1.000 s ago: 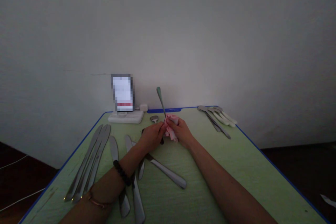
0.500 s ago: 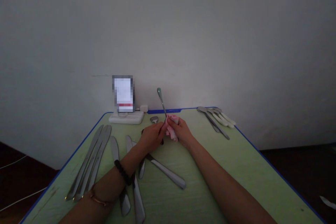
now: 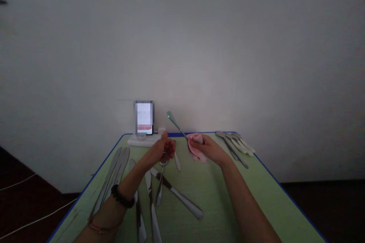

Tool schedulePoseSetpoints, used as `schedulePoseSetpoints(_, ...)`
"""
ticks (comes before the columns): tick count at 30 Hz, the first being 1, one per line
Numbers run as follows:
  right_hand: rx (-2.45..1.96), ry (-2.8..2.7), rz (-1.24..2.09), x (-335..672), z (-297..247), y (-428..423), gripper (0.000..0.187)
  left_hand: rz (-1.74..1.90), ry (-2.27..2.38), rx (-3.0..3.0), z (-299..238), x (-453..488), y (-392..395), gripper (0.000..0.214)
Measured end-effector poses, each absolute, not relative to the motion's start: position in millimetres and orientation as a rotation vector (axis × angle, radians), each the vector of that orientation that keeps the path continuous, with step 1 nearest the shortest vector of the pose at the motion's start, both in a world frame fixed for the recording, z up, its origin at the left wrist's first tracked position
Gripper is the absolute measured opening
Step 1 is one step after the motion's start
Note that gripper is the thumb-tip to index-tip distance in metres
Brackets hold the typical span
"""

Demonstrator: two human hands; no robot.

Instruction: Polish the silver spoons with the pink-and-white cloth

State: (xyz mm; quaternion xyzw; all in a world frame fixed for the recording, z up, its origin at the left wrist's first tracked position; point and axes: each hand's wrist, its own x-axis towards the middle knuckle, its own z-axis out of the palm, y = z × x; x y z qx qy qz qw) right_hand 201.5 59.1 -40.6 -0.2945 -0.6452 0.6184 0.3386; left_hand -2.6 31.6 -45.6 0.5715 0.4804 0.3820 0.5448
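My right hand (image 3: 209,149) is closed on a crumpled pink cloth (image 3: 196,152) and on a thin metal spoon (image 3: 176,123). The spoon's handle slants up and to the left out of the cloth. My left hand (image 3: 162,151) sits apart from it, to the left, low over the green table (image 3: 216,201). Its fingers are curled and pinch a small metal spoon (image 3: 163,159) at the table surface. I wear a dark bead bracelet on the left wrist.
Several long table knives (image 3: 112,176) lie at the left edge, and more knives (image 3: 178,195) lie under my left forearm. A pile of cutlery (image 3: 234,142) lies at the far right. A phone (image 3: 144,118) stands on a white stand (image 3: 139,141) against the wall.
My hands have come apart: the left hand left the cloth and went left onto a spoon on the table. The right hand moved right with cloth and spoon. The view tilted up.
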Motion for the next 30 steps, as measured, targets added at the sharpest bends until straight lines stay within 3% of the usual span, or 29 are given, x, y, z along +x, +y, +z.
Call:
schedulePoseSetpoints(5, -0.826, -1.954, 1.257, 212.2, 5.8, 53.6, 0.027, 0.725, 0.953, 1.084, -26.3, -32.6, 29.7, 0.063)
schedulePoseSetpoints(10, -0.936, -2.142, 1.017, 218.3, 30.0, 47.7, 0.022, 0.488, 0.862, 1.13, -7.9, -39.2, 18.8, 0.074)
schedulePoseSetpoints(16, -0.988, -2.113, 0.626, 222.4, 48.6, 36.6, 0.015, 0.429, 1.103, 1.648, 16.1, -13.9, -0.7, 0.044)
schedulePoseSetpoints(23, -0.74, -1.199, 0.809, 185.1, 40.5, 43.0, 0.036, 0.74, 1.329, 1.998, 38.2, 13.3, 5.3, 0.037)
schedulePoseSetpoints(30, -0.605, -0.669, 1.169, 148.7, 32.4, 39.8, 0.043, 0.745, 1.202, 1.726, -0.4, 37.9, 1.6, 0.043)
